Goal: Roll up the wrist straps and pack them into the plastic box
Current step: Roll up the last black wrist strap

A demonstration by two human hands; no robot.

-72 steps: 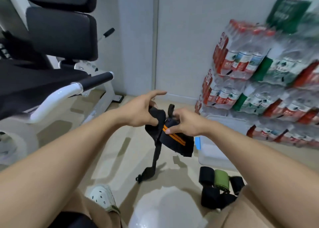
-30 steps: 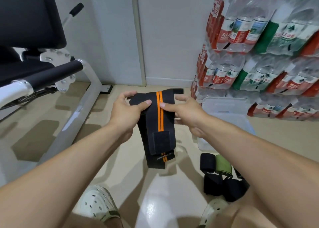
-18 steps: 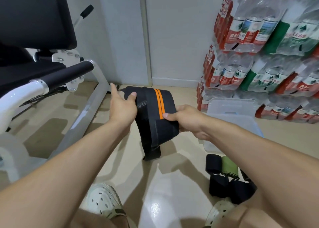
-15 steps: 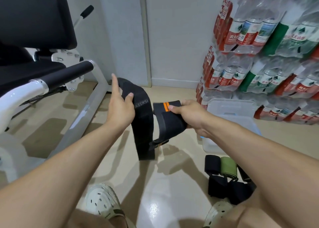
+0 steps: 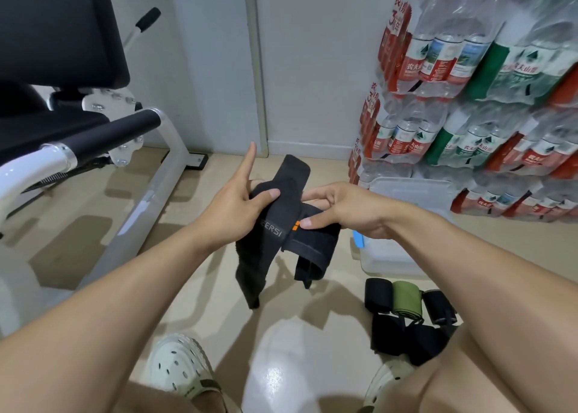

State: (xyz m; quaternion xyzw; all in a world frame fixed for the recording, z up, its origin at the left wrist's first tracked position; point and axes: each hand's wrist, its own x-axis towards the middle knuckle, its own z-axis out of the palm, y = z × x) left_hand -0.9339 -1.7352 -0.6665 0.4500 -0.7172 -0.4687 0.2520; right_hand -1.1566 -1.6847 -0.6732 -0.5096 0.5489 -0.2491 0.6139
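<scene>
A black wrist strap (image 5: 275, 234) with a small orange mark hangs between both hands above the floor, partly folded over itself. My left hand (image 5: 236, 206) pinches its upper part with the thumb, index finger pointing straight up. My right hand (image 5: 344, 209) grips the folded right section, thumb on the front. A clear plastic box (image 5: 406, 190) stands on the floor behind my right hand. Several rolled straps, black (image 5: 378, 295) and one green (image 5: 406, 298), lie on the floor below the box near my right knee.
A gym machine with black pads and a white frame (image 5: 150, 203) fills the left side. Stacked packs of bottled water (image 5: 469, 100) line the right wall. My white clogs (image 5: 181, 372) are on the tiled floor below.
The strap was spread flat between both hands, then folded. My hands have come closer together and the right one has turned the strap's end over.
</scene>
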